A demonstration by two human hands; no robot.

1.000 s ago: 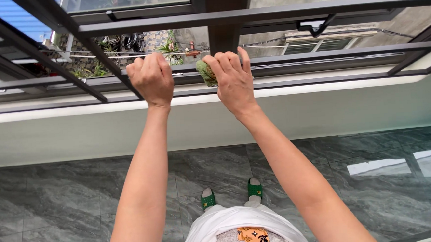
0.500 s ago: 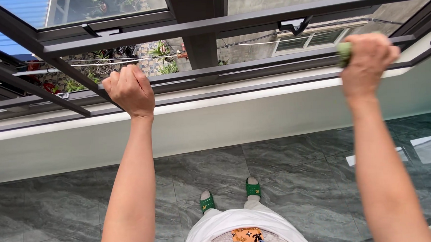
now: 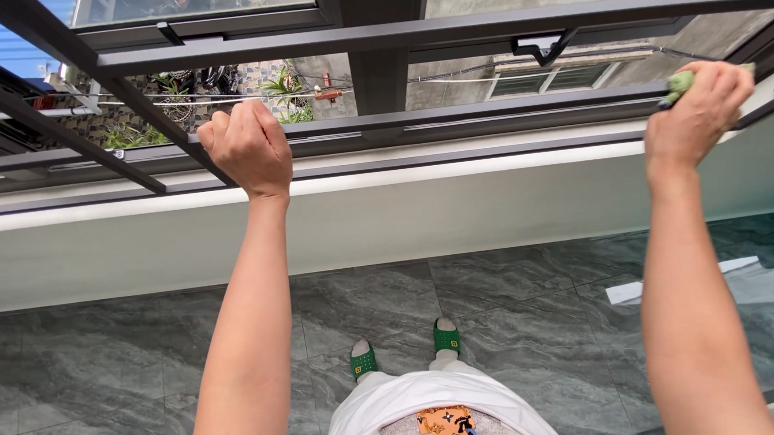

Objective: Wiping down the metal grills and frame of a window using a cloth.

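My left hand (image 3: pixel 246 147) is closed around the lower bar of a dark metal window frame (image 3: pixel 452 115), left of its vertical post. My right hand (image 3: pixel 697 111) is far to the right on the same bar, pressing a small green cloth (image 3: pixel 680 82) against the frame. Only a corner of the cloth shows above my fingers. Both arms reach up and forward from my body.
A white sill (image 3: pixel 402 177) runs under the window above a pale wall. Grey marble floor tiles (image 3: pixel 514 290) lie below, with my feet in green slippers (image 3: pixel 446 337). A window latch (image 3: pixel 544 49) hangs from the upper bar. Plants (image 3: pixel 285 83) show outside.
My right hand slid with the green cloth from beside the centre post far to the right along the bar. My left hand kept its grip on the frame.
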